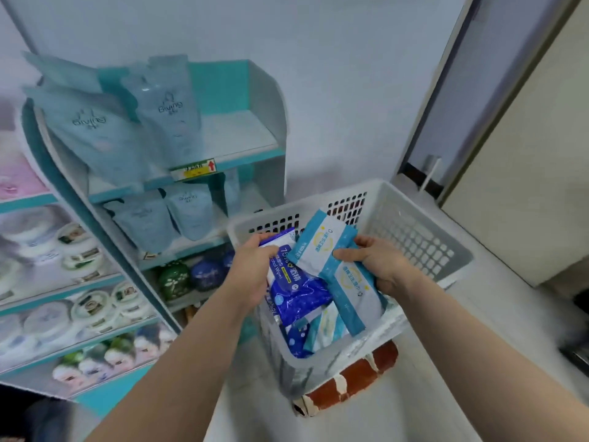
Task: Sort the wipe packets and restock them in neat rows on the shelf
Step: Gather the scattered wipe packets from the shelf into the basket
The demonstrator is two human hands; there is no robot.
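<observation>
Evidently sorting: left hand (251, 266) grips a dark-blue packet (288, 275), right hand (379, 263) pinches a teal packet (322, 247) above the basket (414, 218) — next, probably carry 1 colour to the shelf (242, 135).

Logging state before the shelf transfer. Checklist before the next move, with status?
1. Left hand grips a dark blue packet: ok.
2. Right hand grips teal-and-white packets: ok.
3. Colours kept apart between the hands: ok.
4. Bare space on the upper shelf, right of the pouches: ok.
5. Basket emptied: not ok, loose packets lie inside.
6. Packet count per hand: cannot tell.
</observation>
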